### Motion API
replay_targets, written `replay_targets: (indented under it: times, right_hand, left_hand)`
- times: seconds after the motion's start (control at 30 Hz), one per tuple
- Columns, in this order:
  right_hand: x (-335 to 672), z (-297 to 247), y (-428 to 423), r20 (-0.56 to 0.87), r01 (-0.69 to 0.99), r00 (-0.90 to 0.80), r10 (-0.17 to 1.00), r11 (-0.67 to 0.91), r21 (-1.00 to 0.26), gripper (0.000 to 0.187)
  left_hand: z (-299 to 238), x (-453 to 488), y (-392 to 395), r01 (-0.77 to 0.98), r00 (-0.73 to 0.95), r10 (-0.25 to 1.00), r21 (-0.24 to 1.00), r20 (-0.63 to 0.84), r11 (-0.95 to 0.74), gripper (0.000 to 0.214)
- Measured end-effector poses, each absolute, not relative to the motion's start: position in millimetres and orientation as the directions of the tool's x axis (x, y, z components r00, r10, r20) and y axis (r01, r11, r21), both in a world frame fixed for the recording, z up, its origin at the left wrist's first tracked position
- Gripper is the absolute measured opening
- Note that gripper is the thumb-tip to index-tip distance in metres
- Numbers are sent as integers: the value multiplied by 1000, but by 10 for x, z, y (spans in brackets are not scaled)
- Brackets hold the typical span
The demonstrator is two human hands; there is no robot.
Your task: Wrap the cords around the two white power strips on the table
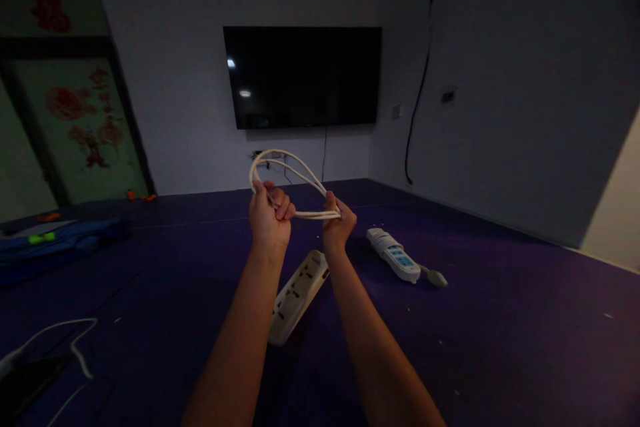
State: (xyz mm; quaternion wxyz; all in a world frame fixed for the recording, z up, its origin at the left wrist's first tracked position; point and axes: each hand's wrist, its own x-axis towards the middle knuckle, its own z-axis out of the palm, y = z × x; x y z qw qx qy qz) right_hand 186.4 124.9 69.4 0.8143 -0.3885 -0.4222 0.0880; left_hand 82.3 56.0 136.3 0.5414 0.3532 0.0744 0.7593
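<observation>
Both my hands hold a white power cord (295, 167) up in front of me, bent into loose loops. The fingers of my left hand (271, 210) are wrapped round the loops at their left end. At the right end, my right hand (338, 219) pinches the cord between thumb and fingers. Below, partly behind my forearms, a white power strip (299, 297) with several sockets lies tilted on the purple floor. To the right lies a second power strip (400, 260) with blue socket faces, its own cord wound round one end and its plug (437, 278) beside it.
A dark television (305, 77) hangs on the far wall, with thin wires below. A black cable (420, 93) dangles down the right wall. Blue cloth (65, 243) lies on the left of the floor (500, 347); a white cable (75, 347) and a dark flat object (30, 380) are nearer.
</observation>
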Motion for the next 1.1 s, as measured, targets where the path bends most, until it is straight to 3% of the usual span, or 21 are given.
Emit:
replay_targets:
  times: [0.13, 0.37, 0.53, 0.8, 0.93, 1.1]
  right_hand:
    - [1854, 681, 1230, 694, 186, 470, 545, 708, -681, 51]
    - [1926, 698, 1321, 696, 29, 185, 694, 704, -709, 33]
    - [1956, 695, 1328, 623, -25, 274, 733, 653, -757, 30]
    - [1971, 699, 1340, 690, -5, 249, 679, 714, -700, 16]
    - [1958, 734, 1302, 668, 7, 254, 700, 689, -725, 20]
    - [2004, 754, 1268, 617, -20, 211, 758, 634, -773, 26]
  left_hand:
    - [1400, 694, 558, -723, -127, 831, 523, 541, -451, 36]
    - [1393, 718, 616, -718, -245, 793, 446, 558, -535, 33]
    - [1331, 841, 692, -624, -308, 813, 540, 494, -564, 23]
    - [1266, 821, 762, -571, -246, 928, 732, 279, -372, 39]
    - [1234, 745, 809, -455, -203, 920, 800, 335, -391, 38]
    - [1169, 641, 813, -221, -81, 882, 855, 464, -470, 56]
